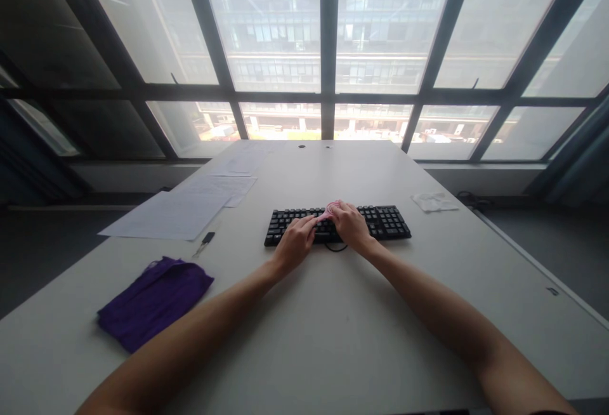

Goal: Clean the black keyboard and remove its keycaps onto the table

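Note:
A black keyboard (391,221) lies across the middle of the white table. Over its middle, my left hand (297,240) and my right hand (349,224) hold a small pink object (327,214) between them. The left fingers pinch its narrow end, while the right fingers close round its wider, looped part. What exactly the pink object is cannot be made out. A short piece of black cable (337,249) curves out at the keyboard's front edge, between my wrists.
White paper sheets (176,212) lie at the left, with a small black item (208,238) near them. A purple cloth bag (155,301) rests beside my left forearm. Crumpled white tissue (434,202) is right of the keyboard. Windows (280,28) stand behind the table (333,339).

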Demonstrator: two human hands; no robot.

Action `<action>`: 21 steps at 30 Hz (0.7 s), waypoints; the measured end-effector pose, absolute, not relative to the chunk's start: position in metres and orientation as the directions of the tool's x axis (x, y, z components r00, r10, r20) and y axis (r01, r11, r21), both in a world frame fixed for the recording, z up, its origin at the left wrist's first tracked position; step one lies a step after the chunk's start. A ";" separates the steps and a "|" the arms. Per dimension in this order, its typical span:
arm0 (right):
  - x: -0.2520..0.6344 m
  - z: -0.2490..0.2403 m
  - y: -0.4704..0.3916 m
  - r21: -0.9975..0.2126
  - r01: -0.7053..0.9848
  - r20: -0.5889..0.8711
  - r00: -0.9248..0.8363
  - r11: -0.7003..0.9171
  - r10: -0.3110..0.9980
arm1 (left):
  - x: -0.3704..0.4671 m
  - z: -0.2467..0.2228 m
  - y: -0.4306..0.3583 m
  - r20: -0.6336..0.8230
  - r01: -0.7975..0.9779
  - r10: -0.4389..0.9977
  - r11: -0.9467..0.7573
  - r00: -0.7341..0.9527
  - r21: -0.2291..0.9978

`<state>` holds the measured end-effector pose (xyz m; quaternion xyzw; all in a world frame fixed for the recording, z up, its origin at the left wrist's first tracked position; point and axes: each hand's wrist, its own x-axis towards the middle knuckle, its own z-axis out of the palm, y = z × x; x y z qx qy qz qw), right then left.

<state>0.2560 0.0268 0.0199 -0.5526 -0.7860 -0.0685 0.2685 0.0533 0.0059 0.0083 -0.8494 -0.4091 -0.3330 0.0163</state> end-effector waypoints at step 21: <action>0.248 0.018 0.019 -0.176 0.893 0.551 -0.260 0.415 0.793 | 0.054 0.017 0.000 0.566 0.710 0.703 -0.651 0.431 0.269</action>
